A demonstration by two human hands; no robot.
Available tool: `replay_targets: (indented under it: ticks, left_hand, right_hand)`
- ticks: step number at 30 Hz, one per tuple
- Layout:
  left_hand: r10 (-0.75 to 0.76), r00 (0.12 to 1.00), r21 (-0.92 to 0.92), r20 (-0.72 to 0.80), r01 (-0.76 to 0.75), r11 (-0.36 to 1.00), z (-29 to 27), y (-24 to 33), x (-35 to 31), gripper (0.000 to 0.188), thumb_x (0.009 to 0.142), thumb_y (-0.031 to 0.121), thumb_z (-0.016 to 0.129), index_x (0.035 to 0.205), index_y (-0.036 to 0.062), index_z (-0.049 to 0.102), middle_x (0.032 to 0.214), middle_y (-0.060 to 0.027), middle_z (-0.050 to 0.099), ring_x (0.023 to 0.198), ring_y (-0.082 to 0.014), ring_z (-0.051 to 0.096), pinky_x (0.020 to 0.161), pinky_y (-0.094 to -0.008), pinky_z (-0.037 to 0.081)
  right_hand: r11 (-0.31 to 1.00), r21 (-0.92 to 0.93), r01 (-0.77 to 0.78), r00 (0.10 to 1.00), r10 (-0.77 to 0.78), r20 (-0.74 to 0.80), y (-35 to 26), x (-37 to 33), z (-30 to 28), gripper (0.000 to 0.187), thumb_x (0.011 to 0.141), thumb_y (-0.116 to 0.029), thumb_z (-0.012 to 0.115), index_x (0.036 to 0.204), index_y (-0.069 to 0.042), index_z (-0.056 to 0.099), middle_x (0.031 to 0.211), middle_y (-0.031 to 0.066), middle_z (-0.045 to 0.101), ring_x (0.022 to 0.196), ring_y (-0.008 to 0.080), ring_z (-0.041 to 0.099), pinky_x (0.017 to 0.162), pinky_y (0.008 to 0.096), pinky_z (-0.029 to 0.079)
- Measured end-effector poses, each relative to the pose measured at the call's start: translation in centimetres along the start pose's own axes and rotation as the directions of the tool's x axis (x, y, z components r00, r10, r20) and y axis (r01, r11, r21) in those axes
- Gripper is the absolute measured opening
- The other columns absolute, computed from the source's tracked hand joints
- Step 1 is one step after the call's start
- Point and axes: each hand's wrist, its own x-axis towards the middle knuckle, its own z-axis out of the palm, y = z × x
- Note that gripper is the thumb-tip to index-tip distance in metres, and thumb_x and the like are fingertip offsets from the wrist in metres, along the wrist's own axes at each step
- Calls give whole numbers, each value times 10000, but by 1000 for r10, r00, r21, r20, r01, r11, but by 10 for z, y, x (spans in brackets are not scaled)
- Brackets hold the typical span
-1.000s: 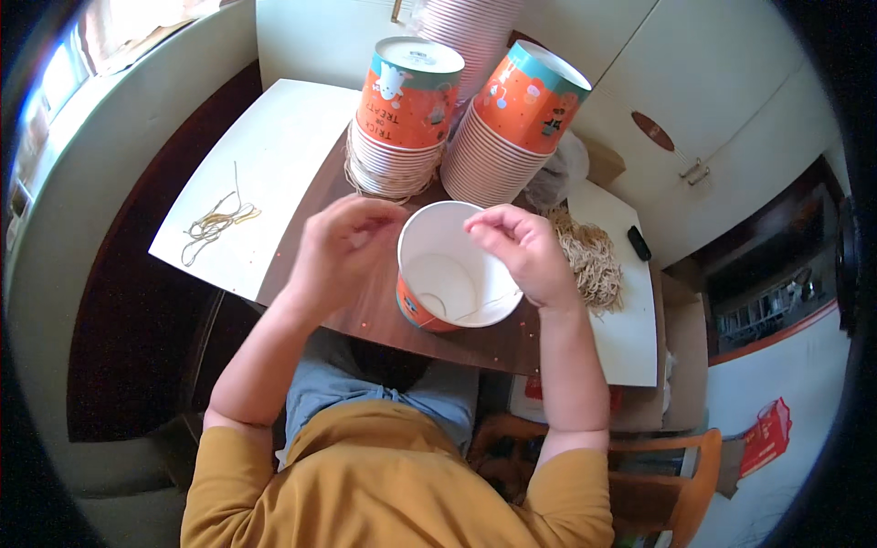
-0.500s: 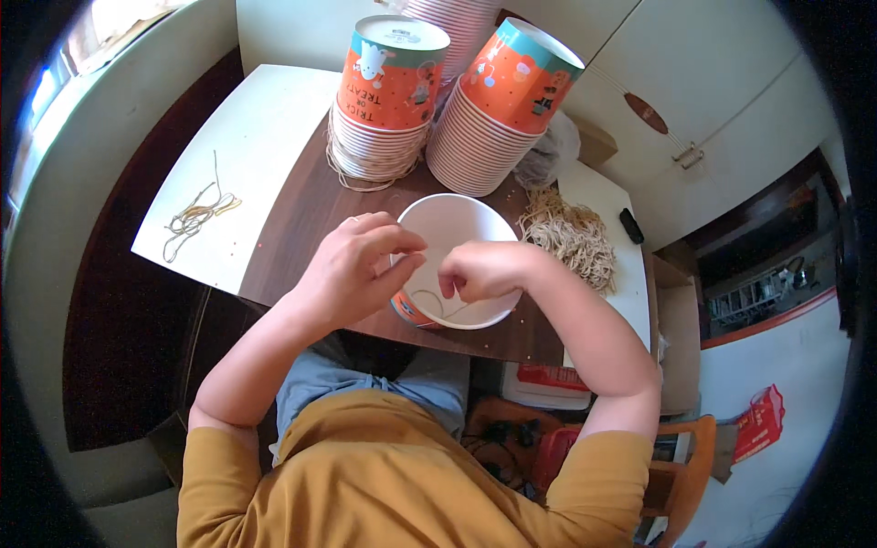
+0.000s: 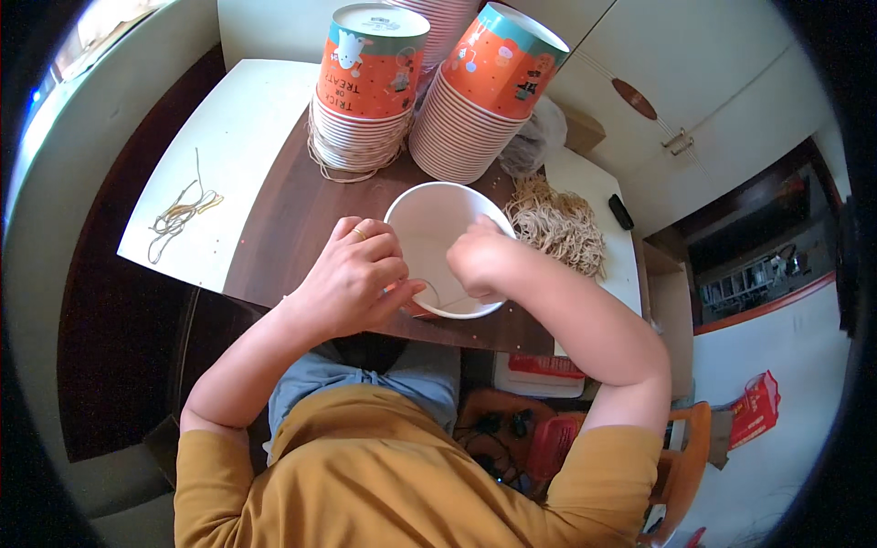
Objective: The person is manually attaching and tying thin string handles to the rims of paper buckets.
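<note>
A white-lined paper bucket [image 3: 437, 208] with an orange outside stands mouth up near the table's front edge. My left hand [image 3: 361, 274] is closed at its near left rim, fingers bent over the wall and the thumb at the inner edge. A thin beige cord [image 3: 437, 297] curves inside the bucket beside that thumb. My right hand [image 3: 480, 260] reaches over the right rim into the bucket, its fingers curled in. The right fingertips are mostly hidden, so what they pinch cannot be made out.
Two tall stacks of upturned paper buckets, a left stack [image 3: 370, 87] wound with cord and a right stack [image 3: 484, 100], stand behind. A heap of cords [image 3: 557, 228] lies to the right, near a black object [image 3: 620, 212]. Loose cords [image 3: 183, 215] lie on the table's white left part.
My right hand has moved right and turned, its fingers now more hidden. My left hand has come down onto the bucket's near left rim. The whole view has shifted slightly.
</note>
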Motion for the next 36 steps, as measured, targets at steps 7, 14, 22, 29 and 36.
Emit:
replay_targets:
  ticks: [7,14,22,29,36]
  left_hand:
    - [48,999,-35,11,-47,998,2,-1,2,211,748,234,742,696,70,621,814,-66,585,902,-253,566,830,-391,403]
    - [19,998,-97,62,-13,995,4,-4,4,214,734,228,764,717,75,616,822,-73,595,914,-269,577,833,-402,418]
    - [57,998,-71,-9,-57,996,9,-4,6,260,758,267,731,630,77,609,763,-73,573,842,-257,559,797,-380,406]
    - [2,996,-137,89,10,991,2,-3,8,228,741,241,761,819,67,636,901,-101,604,916,-281,579,852,-402,423]
    - [-119,993,-30,22,120,992,-8,8,25,389,750,279,754,1054,57,658,1008,-124,627,941,-307,574,837,-395,429]
  right_hand:
    - [858,473,200,966,-92,-242,26,12,33,129,713,-100,606,784,-24,682,804,146,680,799,267,652,692,378,472]
    - [869,415,269,851,-12,-526,35,-13,33,147,749,-170,632,813,-42,665,814,137,659,832,275,638,778,391,476]
    - [985,-156,-79,993,91,73,-2,25,16,297,658,-206,752,944,-126,741,994,73,710,1033,213,629,896,397,406]
    - [745,601,289,940,-104,-324,32,-2,20,210,668,-172,666,798,-8,650,748,113,660,704,221,640,617,329,497]
    - [-180,815,550,825,-33,-564,51,-46,25,155,801,-72,661,919,-35,568,791,15,612,706,98,585,639,243,486]
